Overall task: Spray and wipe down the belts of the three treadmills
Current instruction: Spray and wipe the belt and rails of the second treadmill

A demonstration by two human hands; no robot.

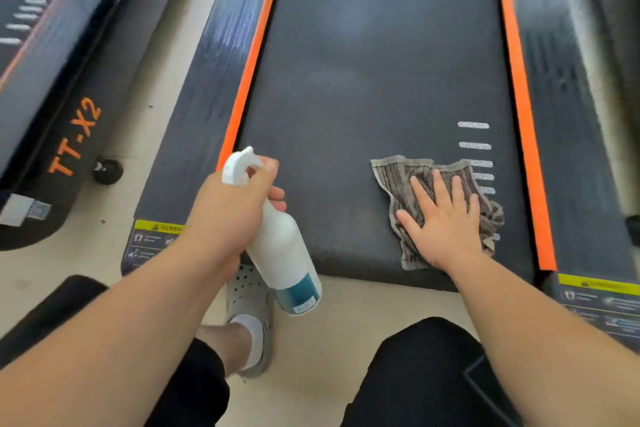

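The dark grey, fine-textured treadmill belt (pixel 374 80) runs away from the viewer between two orange edge strips (pixel 249 73), each flanked by a black ribbed side rail (pixel 207 80). Its rounded rear edge lies just ahead of the person's knees, and most of the belt beyond the hands is bare. A strip of pale floor (pixel 156 87) separates this machine from a neighbouring black treadmill lettered "TT-X2" (pixel 74 135) on the left.

The left hand (pixel 228 211) has its grip curled round the neck of a white plastic spray bottle (pixel 284 260) with a teal band near its base, and a finger lies at the trigger. The bottle is tilted, nozzle toward the left orange strip, base hanging past the belt's rear edge. The right hand (pixel 446 222) lies flat, fingers straight and spread, its grip fully open. It presses a crumpled grey-brown striped cloth (pixel 398 177) onto the belt near the rear right corner, beside a column of white dash marks (pixel 474 146). A grey perforated clog (pixel 249 288) rests on the floor beneath the bottle.
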